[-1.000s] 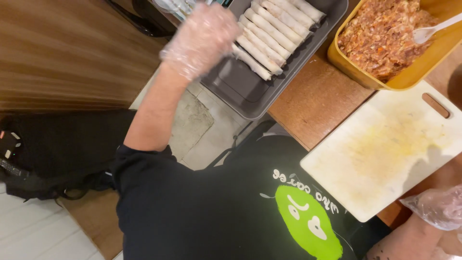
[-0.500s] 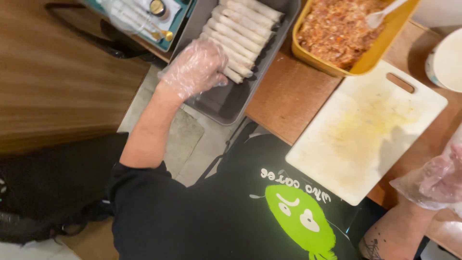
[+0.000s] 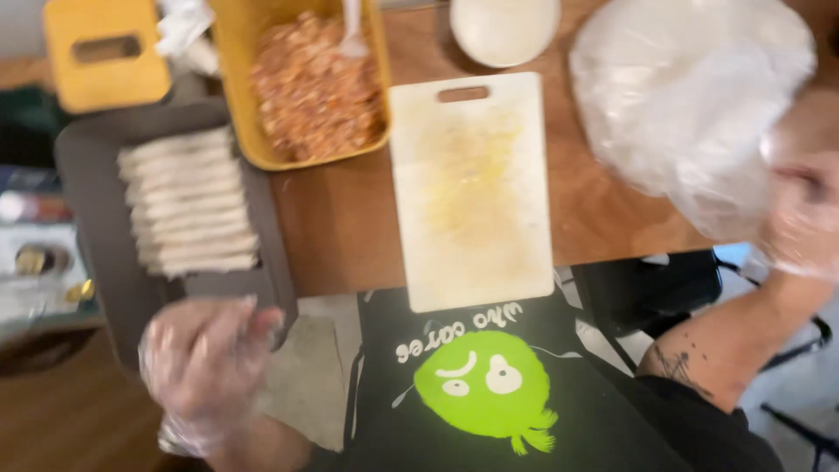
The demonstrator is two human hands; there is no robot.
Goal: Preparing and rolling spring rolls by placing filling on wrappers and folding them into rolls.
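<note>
hovering left hand (image 3: 205, 363) beside tray (image 3: 96, 157) of rolls (image 3: 188, 203).

The left hand (image 3: 205, 367) wears a clear glove and hangs open near the grey tray (image 3: 96, 149); pale rolls (image 3: 188, 205) lie in a row on the tray; a yellow tub (image 3: 301, 83) holds chopped filling; the white cutting board (image 3: 472, 188) sits bare; the right hand (image 3: 800, 218), blurry, touches a plastic bag (image 3: 690, 105).
</note>
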